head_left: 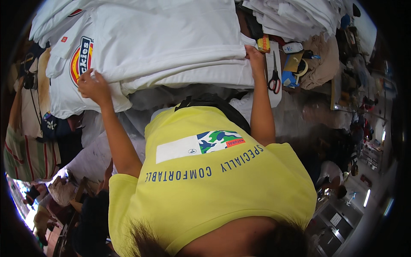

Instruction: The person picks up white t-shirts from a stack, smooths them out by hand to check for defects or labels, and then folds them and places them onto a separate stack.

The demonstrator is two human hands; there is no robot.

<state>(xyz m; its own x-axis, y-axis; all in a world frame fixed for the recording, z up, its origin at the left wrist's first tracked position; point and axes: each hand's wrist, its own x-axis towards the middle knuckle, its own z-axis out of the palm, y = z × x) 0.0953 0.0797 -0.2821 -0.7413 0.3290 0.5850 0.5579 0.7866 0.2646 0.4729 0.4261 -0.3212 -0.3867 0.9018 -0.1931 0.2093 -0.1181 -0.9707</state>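
- The white T-shirt (167, 30) lies spread in front of the person, over more white cloth, its colourful chest print toward the left.
- Right hand (255, 58): grip pinched on the shirt's right edge, near the corner.
- Left hand (93, 87): fingertips on the cloth beside the print; whether its grip is closed, I cannot tell.
- A yellow-and-red packet (263, 43) sits just beyond the right hand; its contents are hidden.
- A tape roll (302, 67) stands against a blue packet (290, 80), contents also hidden.
- The shirt's near edge forms a long folded band, running between the hands.
- Scissors (275, 72) lie near the right forearm, leaving a narrow strip beside it.
- A white garment pile (299, 17) bounds the far right.
- Room remains between the forearms, before the torso.
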